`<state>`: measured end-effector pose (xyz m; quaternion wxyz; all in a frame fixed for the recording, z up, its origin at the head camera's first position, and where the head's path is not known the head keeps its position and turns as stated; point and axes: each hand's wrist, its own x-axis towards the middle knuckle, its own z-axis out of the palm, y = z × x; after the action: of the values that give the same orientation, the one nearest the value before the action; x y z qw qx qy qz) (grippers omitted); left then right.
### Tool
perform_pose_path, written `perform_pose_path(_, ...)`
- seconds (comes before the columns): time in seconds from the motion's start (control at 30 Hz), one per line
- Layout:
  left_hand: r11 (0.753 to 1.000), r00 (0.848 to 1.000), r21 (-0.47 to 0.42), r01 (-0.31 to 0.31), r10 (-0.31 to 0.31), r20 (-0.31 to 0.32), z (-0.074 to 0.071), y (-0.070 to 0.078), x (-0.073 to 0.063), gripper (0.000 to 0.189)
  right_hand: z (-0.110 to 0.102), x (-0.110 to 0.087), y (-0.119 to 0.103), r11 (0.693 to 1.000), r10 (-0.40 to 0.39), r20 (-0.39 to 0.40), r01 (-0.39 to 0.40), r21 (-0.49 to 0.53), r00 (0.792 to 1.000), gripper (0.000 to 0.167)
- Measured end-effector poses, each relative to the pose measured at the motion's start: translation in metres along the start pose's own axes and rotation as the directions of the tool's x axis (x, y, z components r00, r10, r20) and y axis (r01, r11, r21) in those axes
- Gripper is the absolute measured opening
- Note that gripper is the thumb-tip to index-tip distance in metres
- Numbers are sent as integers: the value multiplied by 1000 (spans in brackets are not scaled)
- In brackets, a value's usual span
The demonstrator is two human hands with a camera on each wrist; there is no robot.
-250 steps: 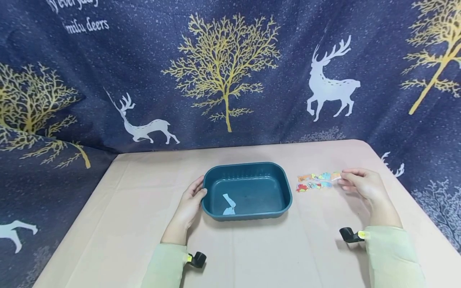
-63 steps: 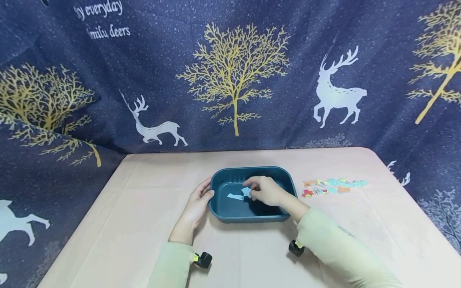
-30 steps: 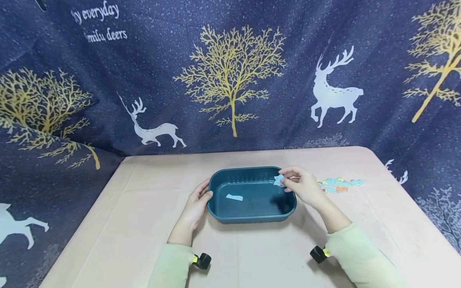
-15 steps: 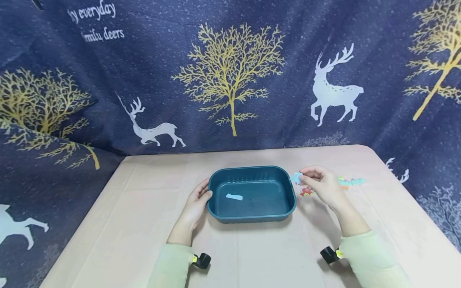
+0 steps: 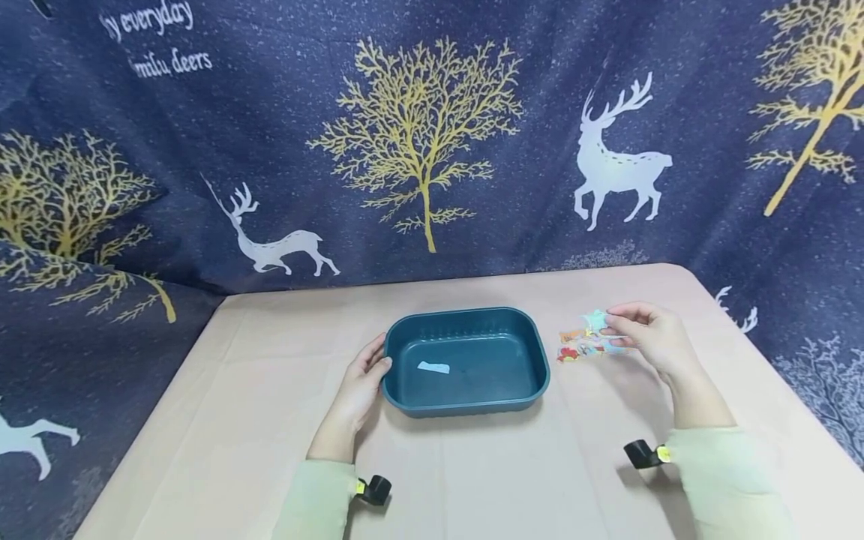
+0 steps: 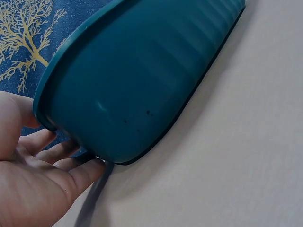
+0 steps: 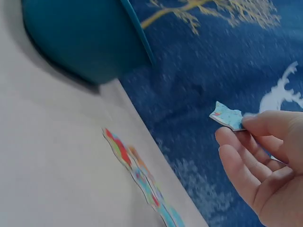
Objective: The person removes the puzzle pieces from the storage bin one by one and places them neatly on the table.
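Note:
In the head view a dark teal plastic basin [image 5: 466, 411] stands mid-table. My left hand [image 5: 361, 386] holds its left end, thumb at the rim and fingers against the outer wall [image 6: 123, 94]. One pale blue puzzle piece [image 5: 433, 367] lies on the basin floor. To the basin's right, my right hand [image 5: 651, 341] pinches another light blue puzzle piece [image 7: 227, 117] between thumb and fingertips, raised above the table. Below it lie two rows of joined colourful puzzle pieces [image 5: 568, 354], their right ends partly hidden by the hand.
A beige cloth covers the table [image 5: 499, 472]. Behind it hangs a dark blue curtain [image 5: 378, 255] printed with deer and yellow trees. Small black cameras [image 5: 376, 490] are strapped to both light green sleeves.
My right hand has taken a light blue piece out of the basin and carried it right, over the puzzle rows. One piece stays inside. The left hand keeps its place at the basin.

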<state>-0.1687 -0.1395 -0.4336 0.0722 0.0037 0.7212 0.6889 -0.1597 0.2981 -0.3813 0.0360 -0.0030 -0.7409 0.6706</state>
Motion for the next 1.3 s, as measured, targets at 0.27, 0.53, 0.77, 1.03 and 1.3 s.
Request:
perform_pose_path(0.27, 999, 1000, -43, 3, -2, 18, -1, -1, 1, 51, -32, 3, 18, 998, 13, -58, -10, 58, 998, 10)
perform_pose_path(0.53, 1000, 1000, -27, 3, -2, 9, -1, -2, 2, 51, -65, 7, 34, 986, 128, -114, -139, -91, 985, 7)
perform_pose_path(0.77, 999, 1000, -38, 19, -19, 11, -1, -2, 1, 50, -71, -4, 27, 969, 163, -162, -189, -161, 973, 23)
perform_pose_path(1.03, 1000, 1000, -29, 6, -5, 22, -1, -2, 0, 51, -78, -7, 37, 913, 233, -196, -284, -292, 952, 11)
perform_pose_path(1.3, 1000, 1000, -17, 17, -16, 16, -1, -1, -1, 50, -80, -6, 43, 884, 278, -199, -331, -328, 940, 30)
